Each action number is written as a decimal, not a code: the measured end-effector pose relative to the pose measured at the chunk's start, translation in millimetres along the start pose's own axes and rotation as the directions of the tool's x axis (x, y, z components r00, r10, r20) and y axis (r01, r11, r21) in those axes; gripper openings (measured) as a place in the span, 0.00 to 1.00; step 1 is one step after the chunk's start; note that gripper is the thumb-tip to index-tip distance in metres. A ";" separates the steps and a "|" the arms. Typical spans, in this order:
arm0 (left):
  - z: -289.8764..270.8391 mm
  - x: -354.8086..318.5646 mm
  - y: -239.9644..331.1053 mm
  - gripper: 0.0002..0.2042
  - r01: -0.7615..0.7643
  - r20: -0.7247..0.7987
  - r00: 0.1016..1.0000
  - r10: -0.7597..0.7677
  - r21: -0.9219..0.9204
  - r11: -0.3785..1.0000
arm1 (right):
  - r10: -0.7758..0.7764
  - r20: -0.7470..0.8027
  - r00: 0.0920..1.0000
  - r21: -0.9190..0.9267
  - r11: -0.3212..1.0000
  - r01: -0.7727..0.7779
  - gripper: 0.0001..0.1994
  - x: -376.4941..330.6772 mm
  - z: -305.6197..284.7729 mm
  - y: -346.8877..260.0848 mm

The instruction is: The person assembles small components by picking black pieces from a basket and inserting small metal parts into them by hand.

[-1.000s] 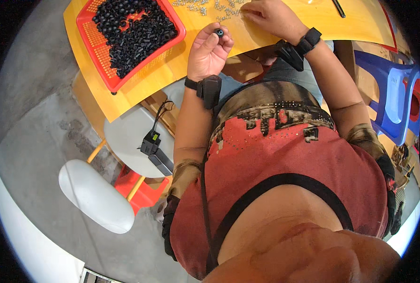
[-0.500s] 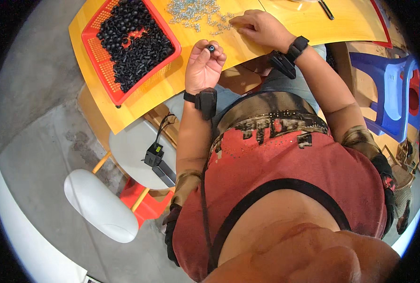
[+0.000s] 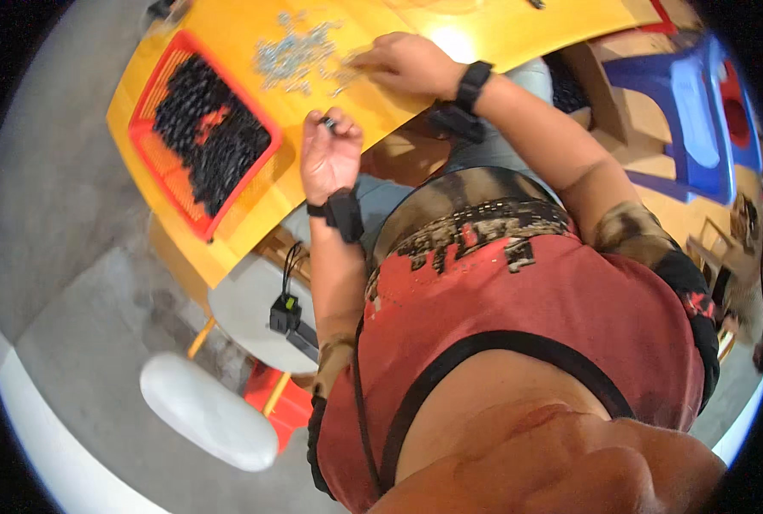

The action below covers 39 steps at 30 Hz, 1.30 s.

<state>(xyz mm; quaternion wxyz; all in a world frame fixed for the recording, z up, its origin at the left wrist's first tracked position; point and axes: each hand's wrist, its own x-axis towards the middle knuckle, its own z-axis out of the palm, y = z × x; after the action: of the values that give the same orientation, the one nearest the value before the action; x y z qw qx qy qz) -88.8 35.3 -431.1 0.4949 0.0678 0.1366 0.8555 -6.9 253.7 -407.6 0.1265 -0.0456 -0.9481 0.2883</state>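
Note:
In my left hand (image 3: 332,158), palm up near the table's front edge, a small black cylindrical piece (image 3: 328,125) is pinched between thumb and fingers. A pale spot shows on its end. My right hand (image 3: 411,67) rests low over the table, with its fingertips drawn together at the edge of a scatter of small clear bluish pieces (image 3: 294,53). Blur hides whether one of them is between those fingers. Left of my left hand stands a red plastic basket (image 3: 166,194) holding many small black parts (image 3: 206,128).
The yellow table (image 3: 518,34) carries all of this. A blue plastic stool (image 3: 685,111) stands to the right. On the left, below the table edge, are a chair with a pale grey seat (image 3: 244,295) and backrest (image 3: 206,411), and a black device (image 3: 286,317) on that seat.
The whole view has shifted and blurred with head movement. My left hand still pinches the black piece, now turned at a different angle. The right fingertips stay by the clear pieces.

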 end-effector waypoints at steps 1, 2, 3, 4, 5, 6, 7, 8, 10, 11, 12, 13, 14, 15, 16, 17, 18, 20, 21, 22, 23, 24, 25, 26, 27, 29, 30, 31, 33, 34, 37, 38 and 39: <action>-0.5 3.1 -4.4 0.11 0.020 0.005 1.000 -0.020 -0.022 1.000 | -0.001 0.057 0.998 0.015 1.000 0.000 0.16 -0.3 -4.8 5.2; -0.2 6.3 -9.5 0.11 0.041 0.013 0.999 -0.041 -0.049 0.998 | -0.047 0.125 0.991 -0.002 0.999 0.048 0.15 -0.8 -13.7 15.9; -0.1 6.1 -8.1 0.11 0.041 0.004 0.999 -0.041 -0.039 0.998 | -0.050 0.169 0.984 0.026 0.999 0.047 0.14 2.1 -24.0 13.1; 0.5 9.9 -10.9 0.11 0.058 0.010 0.998 -0.058 -0.040 0.997 | -0.114 0.185 0.976 0.009 0.993 0.114 0.15 4.5 -31.4 20.0; 0.0 10.1 -12.8 0.10 0.061 0.011 0.998 -0.060 -0.044 0.997 | -0.081 0.168 0.983 -0.001 0.997 0.082 0.14 6.0 -39.4 17.5; -0.6 8.0 -10.4 0.10 0.049 0.016 0.999 -0.048 -0.043 0.998 | -0.045 0.149 0.988 -0.015 0.999 0.047 0.14 7.0 -45.8 12.9; -0.9 3.3 -8.0 0.09 0.026 0.006 1.000 -0.025 -0.021 0.999 | -0.053 0.150 0.987 -0.022 0.998 0.057 0.14 11.6 -48.7 7.9; -1.3 0.9 -7.4 0.08 0.009 0.000 1.000 -0.009 -0.003 1.000 | -0.087 0.121 0.989 -0.039 0.995 0.092 0.13 16.4 -52.4 3.3; -3.5 3.9 -8.5 0.08 0.006 0.028 1.000 -0.006 -0.011 1.000 | -0.123 0.094 0.988 -0.072 0.989 0.129 0.12 20.0 -64.9 -3.5; -3.2 1.1 -7.5 0.09 0.013 0.030 0.999 -0.013 0.002 1.000 | -0.129 0.109 0.986 -0.029 0.991 0.133 0.12 21.8 -66.3 -11.6; -2.8 -2.2 -7.1 0.09 0.017 0.029 0.999 -0.018 0.015 1.000 | -0.138 0.127 0.982 0.015 0.990 0.137 0.11 25.2 -66.1 -17.5; -6.1 3.5 -10.7 0.10 0.029 0.062 0.998 -0.029 -0.004 1.000 | -0.195 0.107 0.975 0.052 0.980 0.191 0.11 28.1 -65.6 -15.4; -7.0 5.6 -11.9 0.11 0.031 0.066 0.997 -0.030 -0.001 1.000 | -0.196 0.107 0.975 0.102 0.977 0.186 0.11 33.2 -63.3 -20.6; -9.4 3.3 -9.9 0.10 0.010 0.063 0.998 -0.012 0.034 0.999 | -0.200 0.192 0.961 0.065 0.980 0.190 0.11 46.3 -68.1 -42.3; -9.3 1.4 -9.7 0.10 -0.001 0.067 0.998 -0.003 0.062 0.998 | -0.192 0.274 0.943 0.015 0.981 0.195 0.11 57.0 -81.0 -65.7; -4.1 -1.1 -11.2 0.10 -0.030 0.054 0.998 0.026 0.064 0.997 | -0.202 0.291 0.935 0.034 0.979 0.201 0.12 65.3 -88.0 -78.3; 0.9 -2.5 -12.0 0.10 -0.007 0.062 0.998 0.003 0.067 0.998 | -0.251 0.295 0.922 0.088 0.968 0.235 0.12 74.2 -92.0 -86.3; 6.8 -9.1 -8.3 0.10 -0.003 0.064 0.998 -0.001 0.067 0.998 | -0.338 0.353 0.873 0.125 0.941 0.314 0.12 93.2 -93.0 -100.6; 9.5 -13.8 -6.6 0.10 0.005 0.093 0.996 -0.010 0.055 0.998 | -0.351 0.364 0.863 0.129 0.936 0.326 0.12 102.9 -91.3 -106.6; 12.6 -18.9 -4.4 0.10 0.014 0.123 0.992 -0.020 0.045 0.999 | -0.392 0.434 0.812 0.159 0.920 0.359 0.13 114.1 -87.8 -111.9; 19.5 -22.9 -0.7 0.11 -0.012 0.100 0.995 0.005 0.076 0.997 | -0.424 0.499 0.755 0.187 0.904 0.384 0.13 125.0 -85.8 -116.2; 23.0 -26.8 3.1 0.11 -0.025 0.099 0.995 0.018 0.069 0.997 | -0.430 0.508 0.746 0.188 0.901 0.391 0.13 135.0 -81.7 -118.8; 26.1 -30.2 7.2 0.11 -0.048 0.105 0.994 0.040 0.072 0.996 | -0.399 0.537 0.743 0.207 0.917 0.342 0.14 144.9 -76.7 -120.3; 28.8 -35.6 11.2 0.11 -0.072 0.108 0.992 0.063 0.076 0.995 | -0.370 0.566 0.737 0.227 0.929 0.292 0.14 152.9 -70.7 -124.8; 32.0 -40.9 14.9 0.11 -0.082 0.104 0.992 0.075 0.070 0.994 | -0.375 0.564 0.736 0.198 0.927 0.320 0.16 159.9 -66.0 -130.4; 38.4 -49.3 22.2 0.11 -0.139 0.093 0.987 0.133 0.061 0.988 | -0.343 0.563 0.752 0.228 0.939 0.257 0.16 171.2 -52.7 -142.3; 38.9 -51.2 25.3 0.11 -0.150 0.089 0.985 0.145 0.056 0.987 | -0.305 0.556 0.774 0.256 0.948 0.189 0.16 177.8 -45.1 -147.9; 38.4 -50.7 28.0 0.11 -0.189 0.111 0.976 0.186 0.014 0.982 | -0.276 0.633 0.724 0.180 0.961 0.209 0.22 188.7 -37.1 -148.8; 38.1 -48.6 33.4 0.11 -0.230 0.131 0.964 0.233 -0.034 0.973 | -0.332 0.601 0.727 0.080 0.930 0.359 0.26 193.2 -10.3 -136.4; 38.2 -48.1 37.6 0.11 -0.257 0.124 0.959 0.256 -0.003 0.966 | -0.396 0.570 0.720 -0.020 0.869 0.494 0.30 193.2 2.6 -134.1; 35.7 -46.4 45.8 0.10 -0.311 0.118 0.944 0.308 0.008 0.951 | -0.355 0.678 0.644 -0.067 0.843 0.535 0.41 188.1 9.9 -129.4; 33.5 -43.8 46.1 0.10 -0.323 0.127 0.938 0.322 -0.008 0.946 | -0.483 0.626 0.612 0.014 0.792 0.611 0.42 185.6 9.0 -129.2; 31.6 -41.6 45.3 0.10 -0.325 0.128 0.937 0.324 -0.013 0.945 | -0.481 0.630 0.610 0.012 0.791 0.612 0.42 188.7 12.9 -132.0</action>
<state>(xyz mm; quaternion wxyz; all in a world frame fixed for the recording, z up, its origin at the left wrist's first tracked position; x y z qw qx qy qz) -97.5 -16.9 -386.5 0.3543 0.1461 0.0950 0.9187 -193.9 167.4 -303.9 -0.1050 0.3288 -0.9287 0.1355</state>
